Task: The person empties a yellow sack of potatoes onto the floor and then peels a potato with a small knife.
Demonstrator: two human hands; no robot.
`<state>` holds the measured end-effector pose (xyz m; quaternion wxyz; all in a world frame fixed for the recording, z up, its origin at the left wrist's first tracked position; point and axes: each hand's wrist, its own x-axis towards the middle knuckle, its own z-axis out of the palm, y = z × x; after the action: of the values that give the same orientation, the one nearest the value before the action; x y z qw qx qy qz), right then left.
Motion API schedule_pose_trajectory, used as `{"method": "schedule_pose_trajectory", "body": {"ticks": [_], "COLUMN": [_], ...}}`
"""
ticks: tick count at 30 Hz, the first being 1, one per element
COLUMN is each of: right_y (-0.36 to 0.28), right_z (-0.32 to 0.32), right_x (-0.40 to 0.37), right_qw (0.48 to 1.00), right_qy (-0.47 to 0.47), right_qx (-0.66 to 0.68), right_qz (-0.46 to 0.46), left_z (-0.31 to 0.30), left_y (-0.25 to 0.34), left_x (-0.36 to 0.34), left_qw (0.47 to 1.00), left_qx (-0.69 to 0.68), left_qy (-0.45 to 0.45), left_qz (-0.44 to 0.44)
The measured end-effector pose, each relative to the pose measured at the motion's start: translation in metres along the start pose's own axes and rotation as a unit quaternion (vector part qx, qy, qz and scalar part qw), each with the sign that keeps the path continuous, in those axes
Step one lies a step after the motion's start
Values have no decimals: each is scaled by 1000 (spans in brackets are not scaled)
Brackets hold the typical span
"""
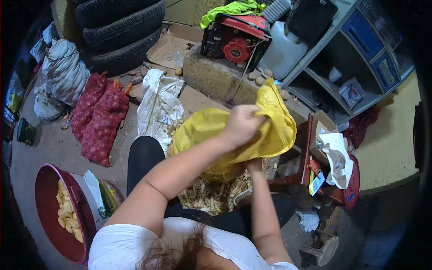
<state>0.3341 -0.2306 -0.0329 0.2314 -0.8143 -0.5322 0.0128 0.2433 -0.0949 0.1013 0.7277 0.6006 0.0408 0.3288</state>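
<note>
A yellow woven sack (202, 132) is held up in front of me, its side sagging to the left and its edge raised at the right. My left hand (244, 125) is closed in a fist on the upper part of the sack. Lower down, my right hand (253, 164) reaches under the sack's edge; its fingers are hidden by the yellow cloth. Beneath the sack, between my legs, lies a heap of pale peelings (209, 195).
Left of me stands a dark red tub (80, 198) with peeled potatoes (67, 211). Red net sacks (101, 117), a white sack (157, 101) and stacked tyres (123, 38) lie beyond. A red generator (236, 42) sits on a concrete ledge. At right is a box (321, 123).
</note>
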Motion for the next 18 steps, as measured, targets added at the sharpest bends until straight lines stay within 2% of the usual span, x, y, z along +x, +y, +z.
{"method": "schedule_pose_trajectory", "body": {"ticks": [2,3,5,6,8,10,11,12,14,15,16,17,18], "right_y": [-12,-17,-22,-17,2,26,31,30,43,47,49,38,16], "right_z": [-12,-18,-28,-39,-64,-96,-106,-102,-117,-130,-139,-145,-142], "right_x": [20,17,47,53,48,84,95,74,80,106,116,134,144], "right_qw": [998,994,982,974,955,930,915,898,861,842,821,800,779], "right_qy": [-17,-27,-45,-51,-67,-88,-99,-111,-129,-134,-140,-146,-153], "right_qx": [57,90,161,196,258,321,353,387,454,484,513,537,559], "right_qz": [-37,-56,-88,-101,-133,-159,-169,-177,-190,-198,-208,-224,-240], "left_z": [21,29,40,44,49,40,31,26,-1,-13,-29,-44,-53], "left_y": [23,33,52,62,83,96,112,130,135,131,122,112,97], "left_x": [1,5,13,15,25,38,42,43,53,53,46,43,36], "left_qw": [997,997,992,991,997,987,985,972,971,973,973,951,934], "left_qx": [47,51,75,79,-4,-74,-25,-70,-72,-88,54,197,283], "left_qy": [-56,-54,-84,-89,-68,-76,-72,-54,-75,-86,-85,-82,-83], "left_qz": [-5,-1,64,64,49,119,154,217,216,195,207,223,201]}}
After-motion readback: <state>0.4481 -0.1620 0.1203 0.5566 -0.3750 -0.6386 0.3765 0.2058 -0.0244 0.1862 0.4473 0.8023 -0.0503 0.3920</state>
